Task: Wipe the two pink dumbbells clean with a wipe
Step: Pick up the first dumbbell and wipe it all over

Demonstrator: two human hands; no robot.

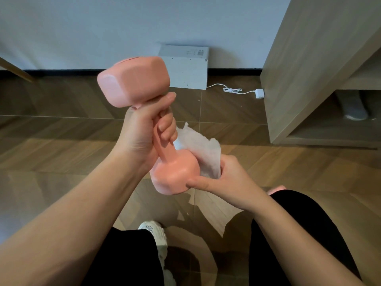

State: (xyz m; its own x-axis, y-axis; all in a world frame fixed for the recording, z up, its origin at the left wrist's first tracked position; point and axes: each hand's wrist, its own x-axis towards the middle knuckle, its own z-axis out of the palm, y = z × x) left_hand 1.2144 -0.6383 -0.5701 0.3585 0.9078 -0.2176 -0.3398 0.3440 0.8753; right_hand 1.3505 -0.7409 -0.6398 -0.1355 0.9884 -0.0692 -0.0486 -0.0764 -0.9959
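Observation:
A pink dumbbell is held upright in the air in front of me. My left hand grips its handle, fingers curled round it. My right hand holds a white wipe against the far side of the dumbbell's lower head, with the thumb pressed on the pink surface. A small pink piece of a second dumbbell shows on the floor just past my right knee; the rest is hidden by my leg.
A white box stands against the wall, with a white cable and charger lying beside it. A wooden cabinet with open lower shelves stands at the right. My white shoe rests on the wood floor below.

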